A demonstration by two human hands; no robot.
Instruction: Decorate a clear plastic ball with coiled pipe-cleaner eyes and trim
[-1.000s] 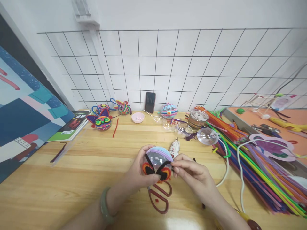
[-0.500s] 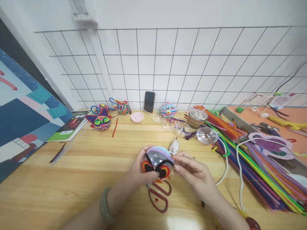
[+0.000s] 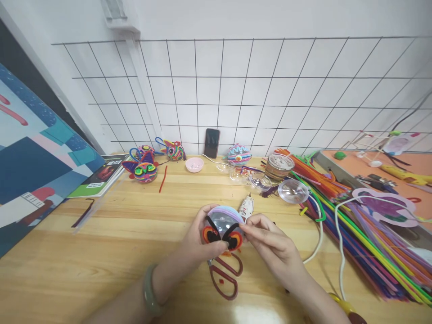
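A clear plastic ball (image 3: pixel 222 220) sits in my left hand (image 3: pixel 199 243), fingers around its left side and the thumb over its lower front. Pale blue and lilac pipe cleaners cover its top, and two orange-and-red rings with black centres form eyes on its front. Above the eyes run black pipe cleaners (image 3: pixel 231 230) like brows. My right hand (image 3: pixel 266 236) pinches the outer end of the right brow against the ball. Scissors (image 3: pixel 225 294) with dark red handles lie below the ball, blades hidden. Just behind the ball is a white glue gun (image 3: pixel 246 207), partly covered.
Several bundles of coloured pipe cleaners (image 3: pixel 374 243) and a white cable (image 3: pixel 340 252) lie to the right. Along the back stand finished pipe-cleaner balls (image 3: pixel 145 172), a pink dish (image 3: pixel 194 165), a phone (image 3: pixel 212 143), clear half-shells (image 3: pixel 293 191) and a round tin (image 3: pixel 279 167).
My right fingertips have shifted from the ball's right edge onto the black brow's outer end, which now lies closer to the eye. The left hand still holds the ball.
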